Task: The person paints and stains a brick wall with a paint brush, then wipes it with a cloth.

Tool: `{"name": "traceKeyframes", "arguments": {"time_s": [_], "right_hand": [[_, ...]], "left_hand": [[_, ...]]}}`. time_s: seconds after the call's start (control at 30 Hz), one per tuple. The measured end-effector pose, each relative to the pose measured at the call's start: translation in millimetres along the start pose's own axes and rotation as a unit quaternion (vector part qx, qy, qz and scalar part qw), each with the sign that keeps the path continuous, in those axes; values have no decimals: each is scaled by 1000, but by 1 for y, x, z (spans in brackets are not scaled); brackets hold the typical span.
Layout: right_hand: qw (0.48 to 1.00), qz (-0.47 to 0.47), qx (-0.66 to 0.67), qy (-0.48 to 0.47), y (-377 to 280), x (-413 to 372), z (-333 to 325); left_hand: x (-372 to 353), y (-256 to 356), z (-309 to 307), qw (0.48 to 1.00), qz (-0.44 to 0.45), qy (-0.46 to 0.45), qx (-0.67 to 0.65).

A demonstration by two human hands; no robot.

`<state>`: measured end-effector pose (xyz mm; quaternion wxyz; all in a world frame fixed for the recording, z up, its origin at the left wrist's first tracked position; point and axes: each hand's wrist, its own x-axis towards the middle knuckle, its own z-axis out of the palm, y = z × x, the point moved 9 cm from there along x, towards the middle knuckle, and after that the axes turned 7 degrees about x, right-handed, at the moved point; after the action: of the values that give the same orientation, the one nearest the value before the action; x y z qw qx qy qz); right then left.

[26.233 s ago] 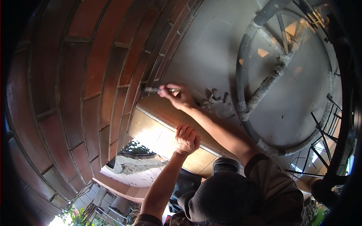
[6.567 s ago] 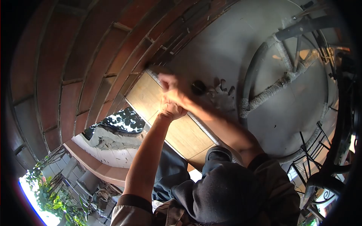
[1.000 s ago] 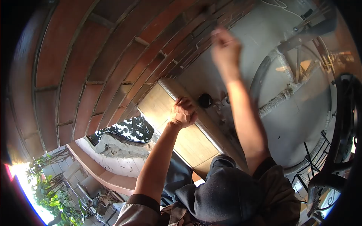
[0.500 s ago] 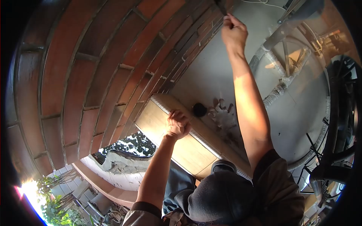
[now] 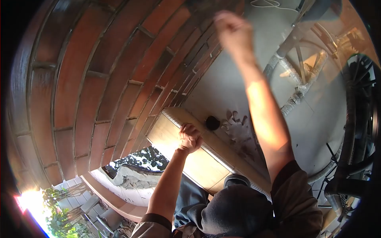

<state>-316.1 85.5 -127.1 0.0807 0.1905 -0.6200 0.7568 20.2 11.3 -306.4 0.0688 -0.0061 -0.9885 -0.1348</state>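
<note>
High in the head view, my right hand is smeared by motion, its fingers closed beside the brick wall. A dark, blurred tool shows at the top edge by the fingers; its kind cannot be made out. My left hand is a closed fist over the tiled ledge, close to its rounded front edge. What that fist holds, if anything, is hidden.
A dark round thing lies on the pale floor beside broken-looking debris. To the right are wrapped tubes and dark bicycle-like parts. Plants stand at lower left. A dark cap fills the bottom middle.
My right hand has swung left and slightly down, toward the brick wall, with the dark tool. My left fist stays at the ledge; the whole view has shifted slightly.
</note>
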Motion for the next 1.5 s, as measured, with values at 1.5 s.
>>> {"name": "traceKeyframes", "arguments": {"time_s": [1.5], "right_hand": [[939, -141, -230, -216, -120, -61, 78]], "left_hand": [[-6, -4, 6, 1000, 7, 0, 4]]}}
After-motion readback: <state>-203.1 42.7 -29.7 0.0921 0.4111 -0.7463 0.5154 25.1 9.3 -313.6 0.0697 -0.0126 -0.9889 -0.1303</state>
